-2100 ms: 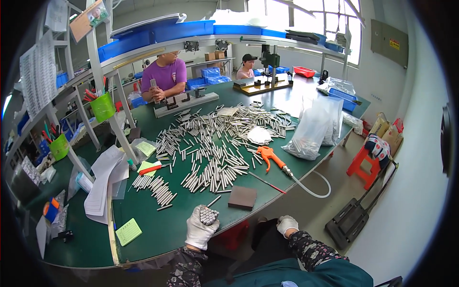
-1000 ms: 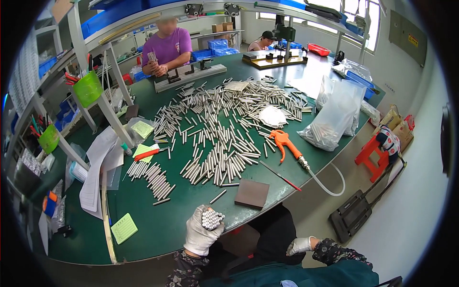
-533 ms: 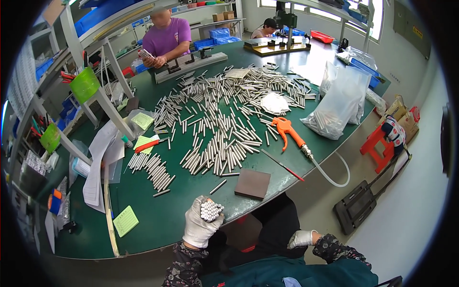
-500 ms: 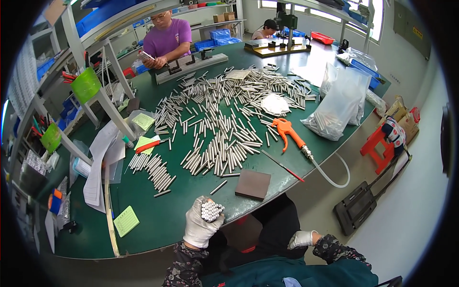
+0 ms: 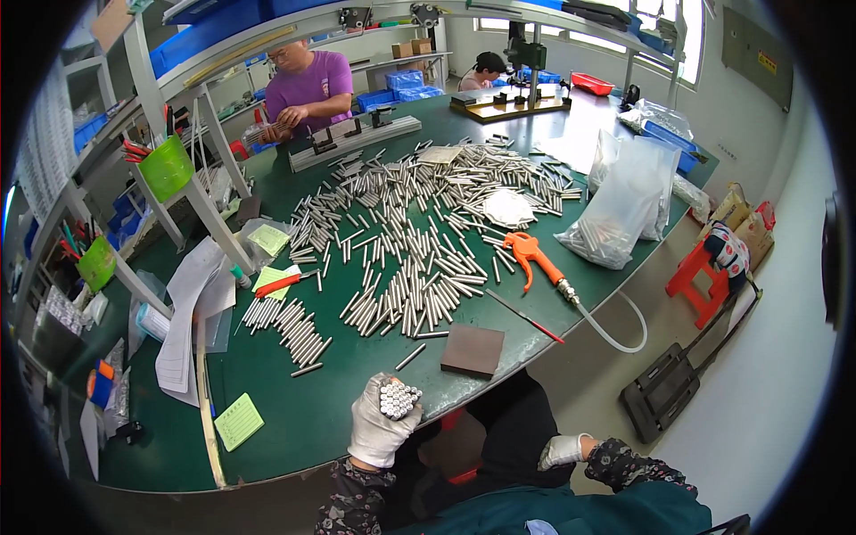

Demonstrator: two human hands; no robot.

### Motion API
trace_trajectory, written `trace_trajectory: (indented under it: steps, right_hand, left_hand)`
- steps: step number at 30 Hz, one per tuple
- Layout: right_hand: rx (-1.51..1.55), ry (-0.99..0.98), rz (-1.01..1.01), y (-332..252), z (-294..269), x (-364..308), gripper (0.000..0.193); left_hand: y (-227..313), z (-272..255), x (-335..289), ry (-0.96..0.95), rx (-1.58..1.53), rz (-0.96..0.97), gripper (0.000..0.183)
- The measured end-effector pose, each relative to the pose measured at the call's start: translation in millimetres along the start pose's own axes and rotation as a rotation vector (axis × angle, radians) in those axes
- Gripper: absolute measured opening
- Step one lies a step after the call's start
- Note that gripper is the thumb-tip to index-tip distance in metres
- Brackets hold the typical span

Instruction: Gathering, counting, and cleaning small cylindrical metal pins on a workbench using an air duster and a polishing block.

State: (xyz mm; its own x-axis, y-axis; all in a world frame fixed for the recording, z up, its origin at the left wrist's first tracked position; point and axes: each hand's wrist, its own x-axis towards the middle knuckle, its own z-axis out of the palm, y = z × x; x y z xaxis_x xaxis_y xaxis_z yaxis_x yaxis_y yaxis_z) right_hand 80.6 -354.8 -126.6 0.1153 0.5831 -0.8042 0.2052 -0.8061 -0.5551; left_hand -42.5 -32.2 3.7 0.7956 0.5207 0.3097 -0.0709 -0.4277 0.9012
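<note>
My left hand (image 5: 374,431), in a white glove, is closed round a bundle of metal pins (image 5: 399,400) at the table's front edge. Their round ends face up in a tight cluster. On my right thigh rests my right hand (image 5: 560,452), also gloved, its fingers laid over the dark trousers with nothing visible in them. One loose pin (image 5: 411,357) lies just beyond the bundle, near a brown square block (image 5: 473,349). Farther off, a large heap of similar pins (image 5: 419,259) spreads over the green table (image 5: 303,419). A smaller row of pins (image 5: 301,332) lies to the left.
Right of the heap are an orange air gun (image 5: 539,263) with a hose, a thin red-handled tool (image 5: 526,317) and plastic bags (image 5: 620,209). Notes, papers (image 5: 187,312) and a red-handled knife (image 5: 283,283) lie left. A co-worker in purple (image 5: 312,89) handles pins across the table.
The whole view has shifted slightly. My left hand keeps its hold on the pins and my right hand stays on the thigh. The co-worker's hands and head have moved lower.
</note>
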Motion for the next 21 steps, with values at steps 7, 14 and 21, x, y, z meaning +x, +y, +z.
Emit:
trace_trajectory:
  steps: [7,14,21]
  right_hand:
    - [-0.302,-0.006,-0.152,3,9,-13,0.027]
    - [-0.195,-0.005,-0.098,-6,6,-17,0.026]
    - [-0.365,0.005,-0.401,7,1,19,0.024]
  left_hand:
    - [2,0,0,0.011,0.014,0.02,0.043]
    - [-10,0,-3,0.013,-0.03,-0.016,0.048]
    - [-6,2,-2,0.019,-0.063,-0.02,0.044]
